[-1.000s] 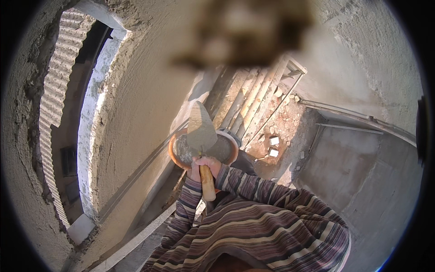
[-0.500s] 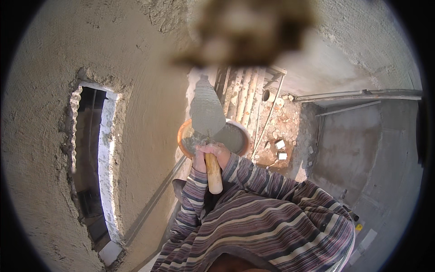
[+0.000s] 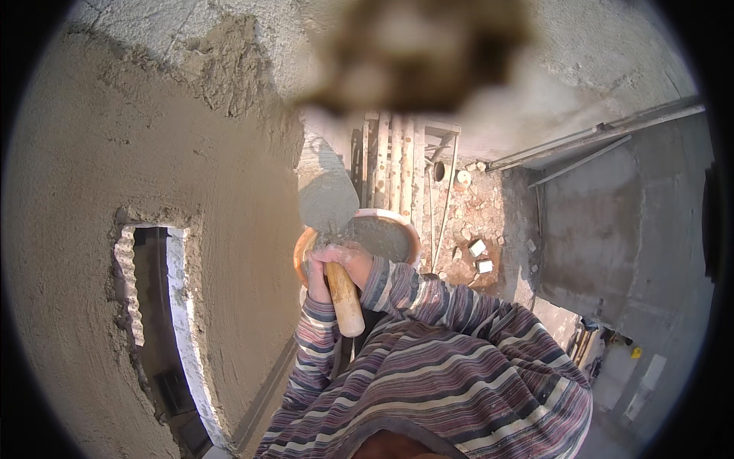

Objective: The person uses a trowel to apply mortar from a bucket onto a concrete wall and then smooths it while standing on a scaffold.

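A trowel [image 3: 330,200] with a wide grey blade and a pale wooden handle points away from me, its blade close to the plastered wall on my left. My right hand [image 3: 350,258] is closed around it at the handle's blade end. Beside it, my left hand [image 3: 317,280] is pressed close against the same grip, its fingers partly hidden. Below the blade is an orange tub [image 3: 415,239] holding wet grey mortar [image 3: 380,234]. Grey-brown plaster [image 3: 229,161] covers the left wall, with a rougher patch [image 3: 229,65] higher up.
A narrow opening [image 3: 157,306] with a white edge cuts the left wall. Wooden poles [image 3: 396,164] lie beyond the tub. Rubble and two white blocks [image 3: 478,248] are on the floor to the right. A long bar [image 3: 596,136] runs along the right wall. A blurred dark shape blocks the top of the view.
My view has shifted, so the wall opening sits lower and more rough plaster shows above. The trowel and both hands have moved slightly left, and the handle tilts more.
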A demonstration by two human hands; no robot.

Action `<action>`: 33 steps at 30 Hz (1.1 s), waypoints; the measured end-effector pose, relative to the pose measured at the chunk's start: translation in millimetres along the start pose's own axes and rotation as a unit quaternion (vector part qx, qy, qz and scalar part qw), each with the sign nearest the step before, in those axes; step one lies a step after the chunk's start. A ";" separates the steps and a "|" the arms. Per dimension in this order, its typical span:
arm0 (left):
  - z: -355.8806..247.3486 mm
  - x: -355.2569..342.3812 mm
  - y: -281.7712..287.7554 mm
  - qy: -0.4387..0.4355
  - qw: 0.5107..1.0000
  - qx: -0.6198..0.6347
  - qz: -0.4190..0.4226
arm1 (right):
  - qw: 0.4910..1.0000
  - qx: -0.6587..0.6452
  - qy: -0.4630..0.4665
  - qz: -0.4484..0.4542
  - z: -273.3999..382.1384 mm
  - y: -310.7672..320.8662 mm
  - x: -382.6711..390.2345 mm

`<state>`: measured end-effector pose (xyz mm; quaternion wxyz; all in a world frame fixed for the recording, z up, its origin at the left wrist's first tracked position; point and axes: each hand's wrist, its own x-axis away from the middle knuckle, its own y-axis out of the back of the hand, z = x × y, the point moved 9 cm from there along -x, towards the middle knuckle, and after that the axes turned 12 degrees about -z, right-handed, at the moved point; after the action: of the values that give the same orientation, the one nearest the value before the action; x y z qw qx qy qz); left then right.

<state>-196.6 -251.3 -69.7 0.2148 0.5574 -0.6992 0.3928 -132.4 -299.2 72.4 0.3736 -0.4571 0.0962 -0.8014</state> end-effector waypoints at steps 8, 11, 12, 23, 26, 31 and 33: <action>2.3 -42.4 -32.0 0.018 1.000 0.006 -0.011 | 0.996 0.047 -0.035 -0.062 13.0 27.5 -57.1; -0.1 -51.1 -46.5 0.032 0.999 0.002 -0.020 | 0.993 0.059 -0.048 -0.091 8.3 49.8 -83.4; -1.3 -54.6 -60.6 0.032 0.999 -0.005 -0.017 | 0.993 0.050 -0.052 -0.093 4.8 53.9 -89.3; -24.7 -101.9 -123.4 0.053 0.995 -0.071 -0.036 | 0.991 -0.055 -0.047 -0.110 66.2 82.4 -131.8; -15.1 -114.9 -148.3 0.073 0.991 -0.110 -0.028 | 0.997 0.006 -0.020 -0.081 81.9 109.2 -158.5; 8.5 -142.6 -190.5 0.126 0.939 -0.319 0.005 | 0.999 0.010 0.043 -0.023 88.1 200.8 -183.8; 18.6 -167.3 -217.8 0.106 0.935 -0.338 0.005 | 0.994 -0.077 0.058 -0.059 88.3 276.3 -175.5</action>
<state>60.4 -179.0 -136.9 0.4616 0.4037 -0.7666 0.1905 133.0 -356.2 -130.8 0.2832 -0.4421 0.1516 -0.8374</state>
